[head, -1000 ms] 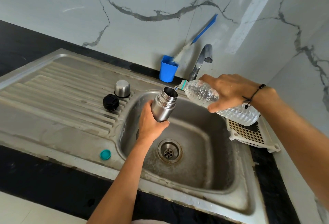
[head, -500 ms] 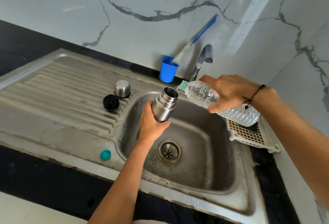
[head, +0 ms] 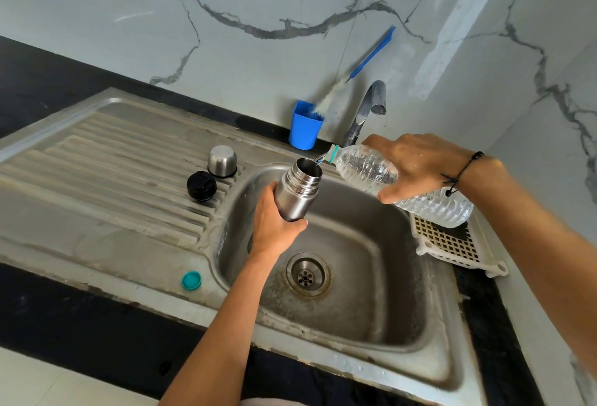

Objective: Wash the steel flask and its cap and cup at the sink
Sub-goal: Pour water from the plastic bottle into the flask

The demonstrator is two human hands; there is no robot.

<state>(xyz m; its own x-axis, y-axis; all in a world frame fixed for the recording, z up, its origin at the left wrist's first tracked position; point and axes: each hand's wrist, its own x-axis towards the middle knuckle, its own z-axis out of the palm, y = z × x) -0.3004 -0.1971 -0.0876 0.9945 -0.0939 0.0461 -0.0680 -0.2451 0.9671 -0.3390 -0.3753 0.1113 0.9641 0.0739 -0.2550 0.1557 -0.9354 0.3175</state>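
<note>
My left hand (head: 271, 224) grips the lower body of the open steel flask (head: 298, 190), held tilted over the sink basin (head: 361, 276). My right hand (head: 416, 166) grips a clear plastic water bottle (head: 368, 168), tipped so its mouth is at the flask's rim and a thin stream runs in. On the draining board stand the black cap (head: 201, 185) and the upturned steel cup (head: 222, 161), side by side, left of the basin.
A blue holder (head: 305, 129) with a blue-handled bottle brush (head: 368, 60) stands at the wall beside the tap (head: 366, 111). A teal bottle lid (head: 191, 280) lies on the sink's front rim. A cream perforated tray (head: 452, 244) sits right of the basin.
The bottle's mouth has stayed at the flask's rim and water keeps running in. Both hands hold almost the same pose.
</note>
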